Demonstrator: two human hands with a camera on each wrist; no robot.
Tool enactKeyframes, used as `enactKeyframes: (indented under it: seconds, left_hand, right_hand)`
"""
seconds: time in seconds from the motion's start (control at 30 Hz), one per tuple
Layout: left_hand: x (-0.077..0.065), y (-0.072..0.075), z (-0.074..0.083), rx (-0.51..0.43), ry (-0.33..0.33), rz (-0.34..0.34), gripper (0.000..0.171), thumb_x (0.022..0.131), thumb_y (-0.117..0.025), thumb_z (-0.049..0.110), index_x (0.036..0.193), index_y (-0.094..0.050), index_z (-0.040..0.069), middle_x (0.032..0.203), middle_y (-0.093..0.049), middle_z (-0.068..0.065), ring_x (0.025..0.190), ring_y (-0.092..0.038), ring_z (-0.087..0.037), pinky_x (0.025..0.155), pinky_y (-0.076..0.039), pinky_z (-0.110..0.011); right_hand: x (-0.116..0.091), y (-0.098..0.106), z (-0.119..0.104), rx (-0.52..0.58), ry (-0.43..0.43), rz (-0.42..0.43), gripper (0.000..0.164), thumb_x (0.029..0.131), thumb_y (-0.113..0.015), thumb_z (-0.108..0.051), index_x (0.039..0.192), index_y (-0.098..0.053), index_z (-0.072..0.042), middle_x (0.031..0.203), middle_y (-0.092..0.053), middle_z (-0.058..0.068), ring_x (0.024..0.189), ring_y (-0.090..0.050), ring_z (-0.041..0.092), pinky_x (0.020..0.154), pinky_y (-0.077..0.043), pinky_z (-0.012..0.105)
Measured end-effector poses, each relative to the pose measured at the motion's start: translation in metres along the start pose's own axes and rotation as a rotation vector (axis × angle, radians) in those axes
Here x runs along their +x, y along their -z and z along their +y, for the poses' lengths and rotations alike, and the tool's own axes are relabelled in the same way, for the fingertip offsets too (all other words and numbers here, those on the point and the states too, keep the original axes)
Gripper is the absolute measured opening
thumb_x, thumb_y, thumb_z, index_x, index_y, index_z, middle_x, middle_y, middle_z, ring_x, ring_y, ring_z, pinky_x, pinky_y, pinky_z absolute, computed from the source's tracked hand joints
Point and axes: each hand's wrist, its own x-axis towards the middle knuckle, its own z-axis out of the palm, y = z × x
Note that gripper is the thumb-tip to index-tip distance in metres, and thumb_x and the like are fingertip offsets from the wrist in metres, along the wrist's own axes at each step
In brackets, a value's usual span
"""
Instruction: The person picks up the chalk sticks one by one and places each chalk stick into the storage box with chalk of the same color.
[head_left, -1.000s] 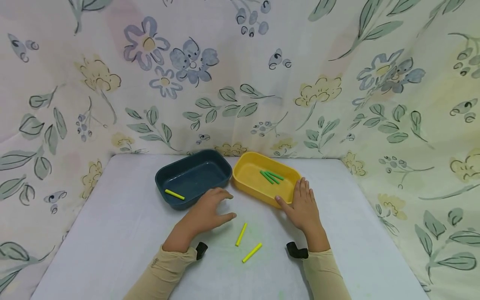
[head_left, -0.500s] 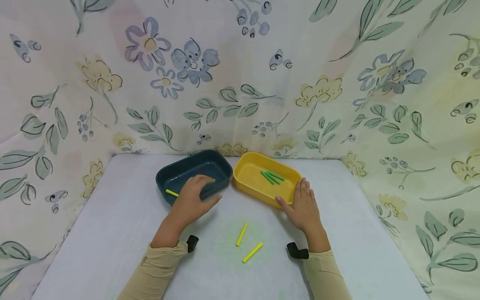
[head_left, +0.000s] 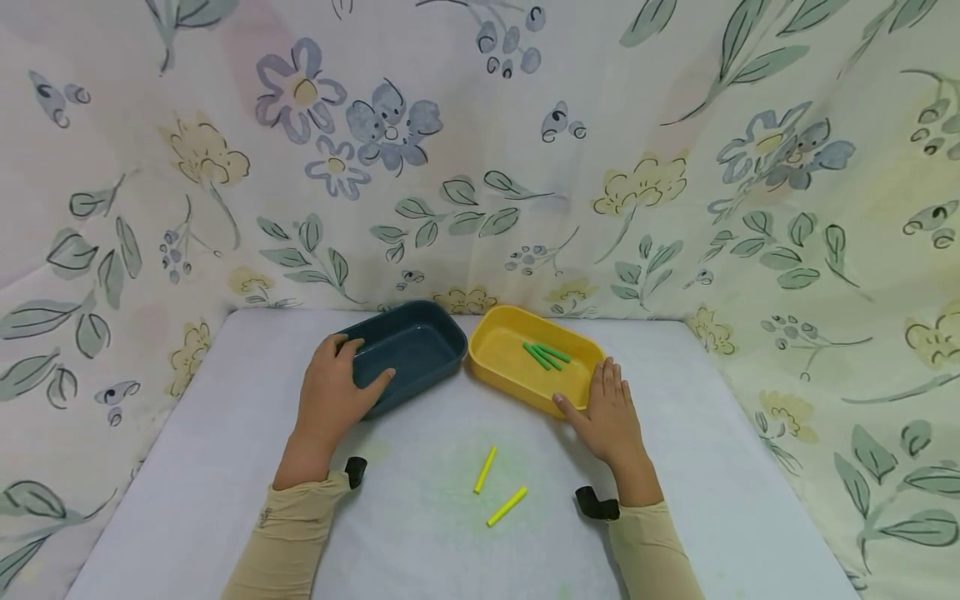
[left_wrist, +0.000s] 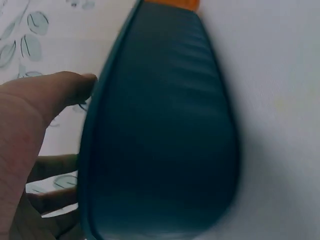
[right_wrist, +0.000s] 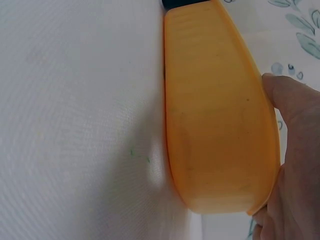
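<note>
My left hand (head_left: 330,392) is over the near left end of the dark blue tray (head_left: 420,375), thumb and fingers spread at its rim. In the left wrist view the thumb (left_wrist: 65,90) is beside the rim; firm contact is hard to tell. My right hand (head_left: 611,421) rests on the right end of the yellow tray (head_left: 510,387), fingers straight along the rim and thumb on the near side. Several green chalk-like sticks (head_left: 546,356) lie in the yellow tray. Two yellow chalk-like sticks (head_left: 485,470) lie on the cloth between the forearms.
A white cloth (head_left: 420,533) covers the table, with faint green smudges near the yellow sticks. The two trays stand close together at the back. Behind them hangs a floral curtain (head_left: 450,125). A black camera mount (head_left: 596,504) sits at the right wrist.
My left hand has moved left, from in front of the blue tray across to its left end. It now covers the yellow stick seen there earlier. My right hand stays put.
</note>
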Motion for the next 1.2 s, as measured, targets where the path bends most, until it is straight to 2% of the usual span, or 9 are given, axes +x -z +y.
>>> enactKeyframes:
  seconds: [0.1, 0.2, 0.4, 0.5, 0.7, 1.2]
  left_hand:
    - [0.000, -0.001, -0.007, 0.003, 0.036, -0.007, 0.083, 0.090, -0.084, 0.046, 0.145, -0.057, -0.008, 0.149, -0.047, -0.036, 0.141, -0.045, -0.057, 0.112, -0.043, -0.072]
    - [0.000, -0.003, -0.011, 0.010, 0.061, -0.024, 0.092, 0.089, -0.082, 0.053, 0.151, -0.052, -0.008, 0.157, -0.040, -0.039, 0.151, -0.030, -0.063, 0.119, -0.033, -0.075]
    - [0.001, -0.008, -0.015, 0.045, 0.098, -0.077, 0.113, 0.086, -0.076, 0.069, 0.159, -0.039, -0.009, 0.165, -0.027, -0.040, 0.158, -0.015, -0.062, 0.124, -0.019, -0.076]
    - [-0.001, -0.012, -0.019, 0.075, 0.106, -0.087, 0.122, 0.083, -0.076, 0.074, 0.160, -0.034, -0.011, 0.168, -0.021, -0.041, 0.159, -0.010, -0.061, 0.125, -0.016, -0.077]
    - [-0.004, -0.018, -0.023, 0.069, 0.137, -0.122, 0.136, 0.079, -0.074, 0.081, 0.164, -0.022, -0.012, 0.172, -0.007, -0.038, 0.161, -0.003, -0.058, 0.127, -0.011, -0.075]
    - [-0.007, -0.009, -0.023, 0.084, 0.189, -0.213, 0.150, 0.075, -0.070, 0.089, 0.164, -0.008, -0.014, 0.173, 0.003, -0.036, 0.163, 0.003, -0.054, 0.130, -0.008, -0.070]
  right_hand:
    - [0.000, 0.000, -0.001, 0.005, 0.001, 0.003, 0.120, 0.099, -0.038, -0.083, 0.166, -0.004, 0.010, 0.176, 0.001, 0.030, 0.165, -0.004, 0.048, 0.133, -0.007, 0.064]
    - [0.000, 0.000, -0.001, 0.014, 0.005, 0.009, 0.119, 0.099, -0.039, -0.082, 0.166, -0.004, 0.010, 0.176, 0.000, 0.030, 0.164, -0.005, 0.048, 0.132, -0.007, 0.064]
    - [0.000, 0.000, -0.001, 0.019, 0.006, 0.011, 0.119, 0.099, -0.039, -0.082, 0.166, -0.003, 0.010, 0.176, 0.001, 0.030, 0.164, -0.004, 0.048, 0.132, -0.007, 0.064]
    - [0.000, 0.000, -0.001, 0.023, 0.005, 0.002, 0.119, 0.099, -0.038, -0.082, 0.166, -0.002, 0.009, 0.176, 0.003, 0.029, 0.165, -0.003, 0.047, 0.133, -0.006, 0.064]
    - [0.000, 0.002, 0.001, 0.020, 0.002, -0.010, 0.120, 0.099, -0.038, -0.082, 0.166, -0.001, 0.009, 0.176, 0.006, 0.028, 0.165, -0.002, 0.047, 0.133, -0.005, 0.063]
    - [-0.001, 0.010, 0.000, 0.068, 0.011, -0.004, 0.123, 0.096, -0.048, -0.082, 0.166, -0.005, 0.009, 0.176, -0.002, 0.029, 0.165, -0.005, 0.045, 0.133, -0.009, 0.061]
